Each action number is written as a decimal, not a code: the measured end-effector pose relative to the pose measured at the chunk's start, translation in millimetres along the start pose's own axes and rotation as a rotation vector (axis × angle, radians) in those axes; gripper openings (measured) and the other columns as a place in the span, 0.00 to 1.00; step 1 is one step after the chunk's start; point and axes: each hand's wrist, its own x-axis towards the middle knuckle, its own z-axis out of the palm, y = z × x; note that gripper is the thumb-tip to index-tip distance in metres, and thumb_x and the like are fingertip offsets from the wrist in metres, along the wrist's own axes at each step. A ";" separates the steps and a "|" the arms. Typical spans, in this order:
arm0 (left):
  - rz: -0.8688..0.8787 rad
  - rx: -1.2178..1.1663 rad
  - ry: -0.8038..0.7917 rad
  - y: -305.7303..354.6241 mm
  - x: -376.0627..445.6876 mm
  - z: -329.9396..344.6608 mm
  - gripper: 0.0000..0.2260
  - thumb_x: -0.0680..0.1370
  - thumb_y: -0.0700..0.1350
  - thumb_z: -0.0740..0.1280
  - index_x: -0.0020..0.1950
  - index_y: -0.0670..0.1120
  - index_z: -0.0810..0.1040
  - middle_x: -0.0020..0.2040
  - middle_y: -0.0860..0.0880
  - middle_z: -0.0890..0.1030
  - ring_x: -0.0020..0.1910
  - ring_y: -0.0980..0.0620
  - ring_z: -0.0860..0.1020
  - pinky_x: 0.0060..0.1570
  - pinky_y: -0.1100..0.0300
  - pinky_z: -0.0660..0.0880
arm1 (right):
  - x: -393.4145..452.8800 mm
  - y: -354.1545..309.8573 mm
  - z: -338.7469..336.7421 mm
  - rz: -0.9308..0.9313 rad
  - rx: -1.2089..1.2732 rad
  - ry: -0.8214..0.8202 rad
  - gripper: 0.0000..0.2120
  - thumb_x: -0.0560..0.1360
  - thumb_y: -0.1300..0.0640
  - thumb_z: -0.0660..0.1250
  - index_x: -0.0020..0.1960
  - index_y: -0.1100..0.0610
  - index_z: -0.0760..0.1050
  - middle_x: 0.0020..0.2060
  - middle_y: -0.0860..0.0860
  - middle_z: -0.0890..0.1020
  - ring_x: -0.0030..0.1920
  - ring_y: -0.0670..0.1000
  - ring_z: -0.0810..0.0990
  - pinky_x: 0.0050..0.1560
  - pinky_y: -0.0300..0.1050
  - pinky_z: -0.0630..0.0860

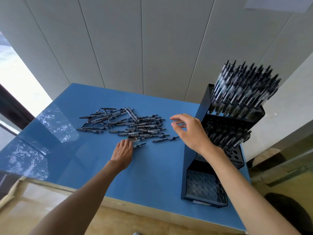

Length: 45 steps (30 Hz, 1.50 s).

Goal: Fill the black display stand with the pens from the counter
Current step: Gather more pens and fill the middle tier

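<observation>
A loose pile of dark pens (133, 124) lies on the blue counter (152, 167). At the right stands the black stepped display stand (191, 150). Its top tier is packed with upright pens (243, 89), its middle tier holds several, and its bottom tier (205, 187) shows empty holes. My left hand (122, 152) rests at the near edge of the pile, fingers curled round a pen or two (138, 145). My right hand (189, 129) hovers between the pile and the stand, fingers spread and relaxed, holding nothing.
White panelled wall stands behind the counter. The counter's front edge runs close below my arms, with wooden floor beneath. A glass surface (279, 167) lies right of the stand. Bright window light falls at the left.
</observation>
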 end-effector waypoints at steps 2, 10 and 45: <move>-0.032 -0.104 -0.018 2.6 6.3 -9.4 0.18 0.77 0.42 0.63 0.67 0.41 0.69 0.60 0.43 0.74 0.60 0.42 0.72 0.60 0.53 0.69 | 1.0 -1.1 0.9 -0.004 -0.002 -0.006 0.11 0.81 0.57 0.65 0.62 0.56 0.79 0.57 0.48 0.81 0.55 0.41 0.79 0.55 0.28 0.74; -0.086 -0.132 -0.212 22.6 19.9 -10.8 0.16 0.82 0.41 0.60 0.70 0.42 0.67 0.65 0.42 0.72 0.63 0.41 0.73 0.55 0.51 0.73 | 3.1 -5.8 -0.2 -0.012 -0.016 -0.010 0.10 0.82 0.57 0.65 0.62 0.55 0.79 0.56 0.48 0.82 0.54 0.41 0.79 0.54 0.28 0.74; 0.175 -0.027 -0.060 68.9 58.8 -35.3 0.11 0.84 0.42 0.62 0.67 0.46 0.69 0.69 0.47 0.66 0.46 0.40 0.80 0.32 0.50 0.65 | -10.0 -3.3 -12.0 0.045 0.006 -0.022 0.11 0.82 0.54 0.63 0.63 0.54 0.78 0.58 0.46 0.80 0.55 0.41 0.79 0.52 0.26 0.74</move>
